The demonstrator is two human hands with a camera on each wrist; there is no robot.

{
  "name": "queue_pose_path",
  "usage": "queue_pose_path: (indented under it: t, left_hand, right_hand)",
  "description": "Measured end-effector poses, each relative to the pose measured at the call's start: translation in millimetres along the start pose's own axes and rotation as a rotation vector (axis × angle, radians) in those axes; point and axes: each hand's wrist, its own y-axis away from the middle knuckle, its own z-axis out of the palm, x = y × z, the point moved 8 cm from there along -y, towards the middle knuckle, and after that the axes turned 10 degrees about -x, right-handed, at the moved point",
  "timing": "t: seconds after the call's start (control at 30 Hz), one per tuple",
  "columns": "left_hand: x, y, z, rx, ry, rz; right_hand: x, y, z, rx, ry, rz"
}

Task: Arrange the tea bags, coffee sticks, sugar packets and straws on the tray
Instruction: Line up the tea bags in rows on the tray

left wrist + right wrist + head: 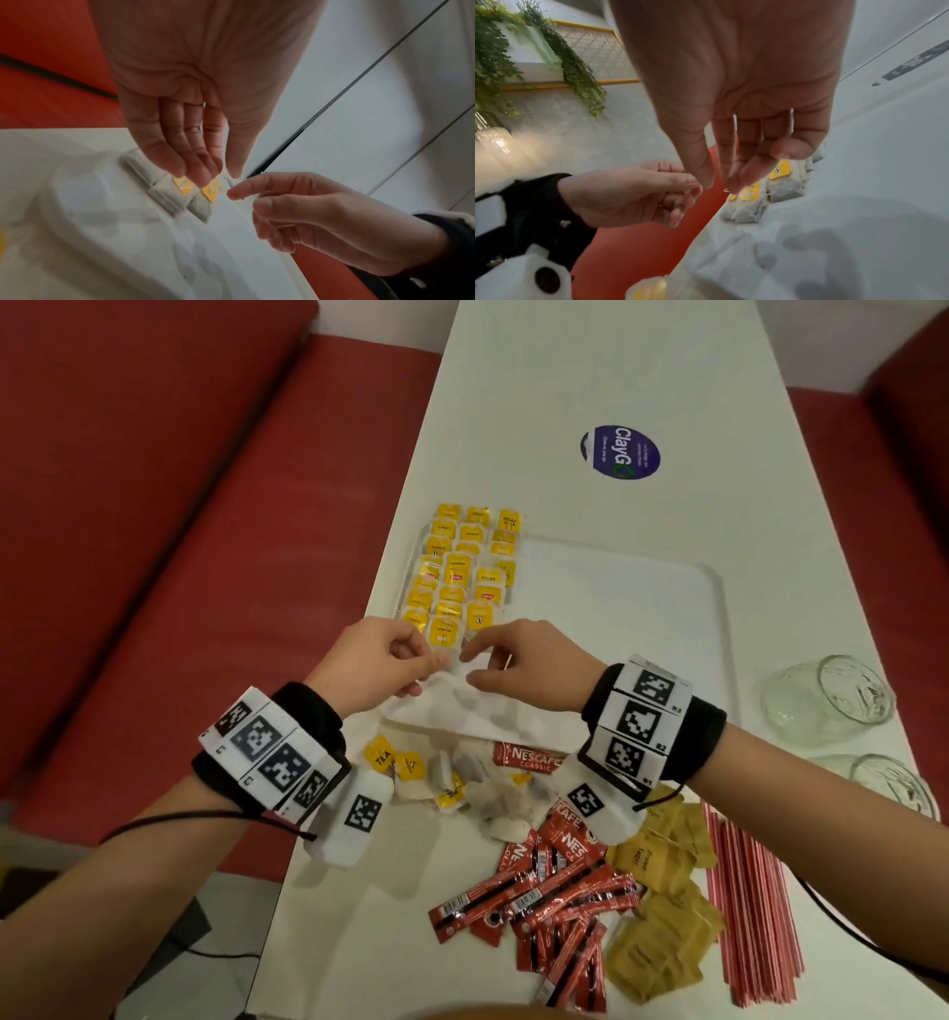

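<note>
A white tray (pixel 642 608) lies on the table, and rows of yellow-tagged tea bags (pixel 462 572) fill its left part. Both hands hover over the tray's near left corner, fingertips almost meeting. My left hand (pixel 434 666) and my right hand (pixel 470 667) each pinch a thin tea bag string (pixel 228 182) between thumb and fingers; its curled end (pixel 727 190) shows at the right fingertips. Which bag the string belongs to is hidden. In front of the tray lie loose tea bags (pixel 452 778), red coffee sticks (pixel 544 896), brown sugar packets (pixel 662 906) and striped straws (pixel 750 906).
Two clear glasses (pixel 832 701) (pixel 893 788) lie on the table to the right of the tray. A round blue sticker (pixel 620 452) is on the tabletop beyond it. Red bench seats (pixel 154 505) flank the narrow table, whose left edge runs close to the tea bags.
</note>
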Motion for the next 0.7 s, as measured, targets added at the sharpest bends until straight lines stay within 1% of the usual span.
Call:
queue_pose_path:
  t: [0.1,0.2,0.37,0.47,0.53,0.57,0.63,0.7]
  left_hand:
    - [1.3,19.7,14.6,-0.017,-0.029,0.031]
    - [1.7,35.8,27.9,-0.039,-0.130,0.050]
    - [4.2,67.2,61.6,-0.170,-0.259,0.073]
    - [6.8,77.8,81.0,-0.214,-0.454,0.086]
    - [3.7,82.6,82.8,-0.178,-0.598,0.035]
    - [0.1,86.0,76.8,-0.130,-0.640,-0.014]
    - [-10.3,93.9,58.1,-0.012,-0.659,-0.122]
    - [-23.0,99.9,45.8,0.042,-0.644,-0.217]
  right_hand:
    - [5.6,22.9,12.4,-0.029,-0.002,0.025]
    - [10.7,45.4,26.3,-0.051,0.007,0.043]
    - [15.6,72.1,52.6,-0.094,0.058,0.054]
    - [19.2,83.5,63.1,-0.100,0.128,0.084]
    - [24.3,90.3,66.2,-0.076,0.135,0.119]
    - [27.2,93.3,67.4,-0.061,0.121,0.144]
    - [29.9,96.5,70.8,-0.041,0.094,0.185]
    - [27.9,94.2,75.0,-0.038,0.100,0.203]
